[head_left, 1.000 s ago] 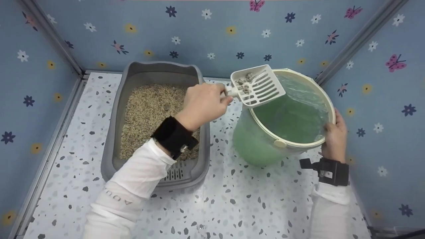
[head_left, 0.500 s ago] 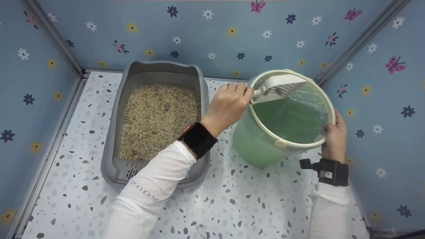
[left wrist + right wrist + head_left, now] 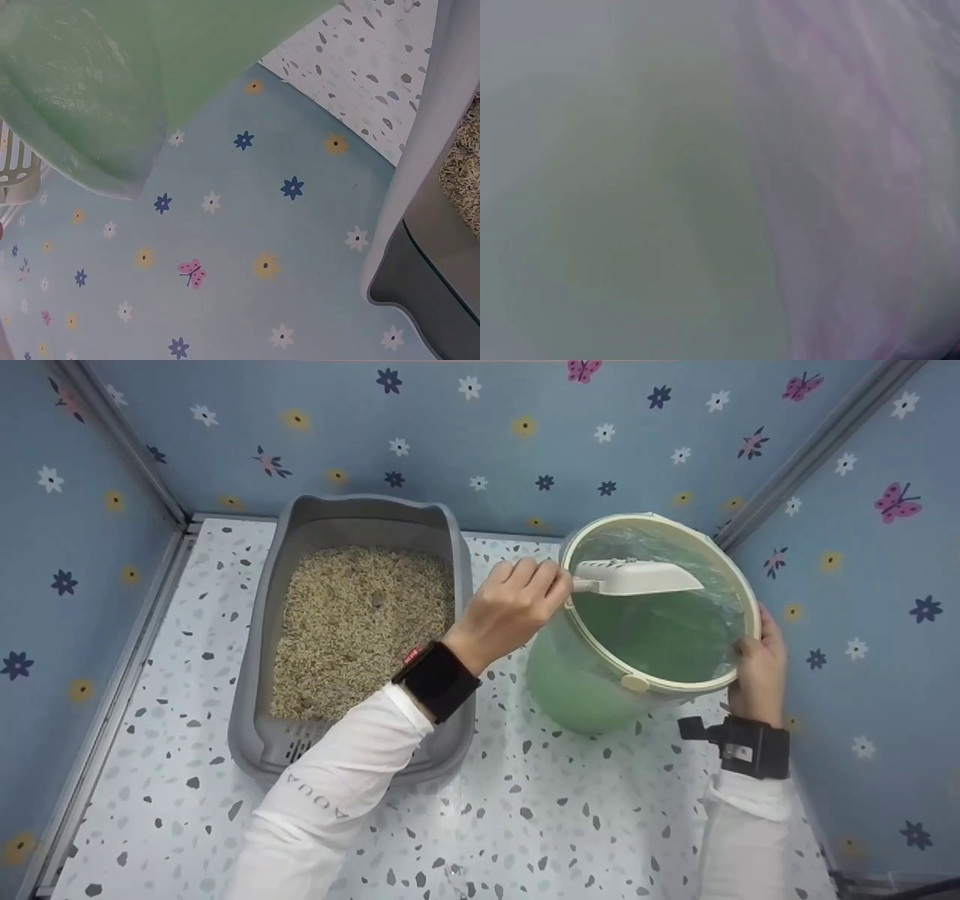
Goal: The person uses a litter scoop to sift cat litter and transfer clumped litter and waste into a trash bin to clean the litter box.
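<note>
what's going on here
A person is working with a slotted white scoop at a green bucket. The left hand grips the scoop's handle, with the scoop's head turned on its side at the bucket's mouth. The right hand holds the far right of the bucket's pale rim, where a clear plastic liner shows inside. Beside the bucket stands a gray tray of tan granules.

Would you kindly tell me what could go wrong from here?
The left hand holds the scoop at the bucket's mouth; flicked hard, it might scatter bits past the rim. Its tip could snag the wrinkled plastic liner. The bucket might shift if the right hand, gripping the rim, pulls.
</note>
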### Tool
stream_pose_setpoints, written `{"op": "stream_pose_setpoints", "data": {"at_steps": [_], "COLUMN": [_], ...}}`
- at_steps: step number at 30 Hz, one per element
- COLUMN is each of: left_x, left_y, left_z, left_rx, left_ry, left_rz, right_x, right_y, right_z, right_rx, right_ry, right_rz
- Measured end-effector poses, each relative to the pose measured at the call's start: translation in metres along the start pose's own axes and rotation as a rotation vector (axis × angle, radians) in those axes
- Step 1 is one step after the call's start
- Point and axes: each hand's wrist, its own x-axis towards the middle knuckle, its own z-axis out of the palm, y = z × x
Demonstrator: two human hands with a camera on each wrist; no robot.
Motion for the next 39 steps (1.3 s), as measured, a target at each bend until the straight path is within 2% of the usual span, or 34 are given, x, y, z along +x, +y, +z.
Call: {"op": "stream_pose_setpoints", "data": {"at_steps": [3,5,11,14,19,22,25,29,34,37,39], "left_x": [-0.001,-0.002,-0.01,-0.021,-0.053,-0.075,-0.097,-0.124,-0.149,-0.159,-0.162], "left_y": [-0.002,-0.004,-0.023,-0.037,-0.061,-0.073,-0.084,-0.094,-0.103,-0.108,-0.111], "left_z": [-0.004,-0.007,-0.017,-0.019,-0.019,-0.02,-0.023,-0.029,-0.041,-0.051,-0.059], "left_rx": [-0.066,-0.148,-0.462,-0.514,-0.53,-0.516,-0.486,-0.439,-0.426,-0.414,-0.395], "left_ry": [-0.025,-0.066,-0.268,-0.364,-0.466,-0.527,-0.621,-0.771,-0.961,-1.039,-1.114], "left_rz": [-0.067,-0.144,-0.5,-0.648,-0.797,-0.853,-0.893,-0.908,-0.874,-0.821,-0.783], "right_x": [0.0,0.0,0.0,0.0,0.0,0.0,0.001,0.001,-0.001,-0.002,-0.002], "right_y": [0.0,0.0,0.0,0.0,0.0,-0.001,-0.001,-0.001,0.0,-0.001,-0.001], "right_z": [0.0,0.0,0.0,0.0,-0.001,0.0,0.001,0.001,0.0,0.0,0.0], "right_rx": [0.03,0.044,0.053,0.041,0.032,0.035,0.035,0.04,0.025,0.0,-0.004], "right_ry": [-0.016,-0.026,-0.03,-0.026,-0.008,-0.007,-0.011,-0.015,-0.026,-0.029,-0.022], "right_rz": [-0.01,-0.013,-0.009,-0.004,0.007,0.009,0.009,0.011,0.001,-0.009,-0.005]}}
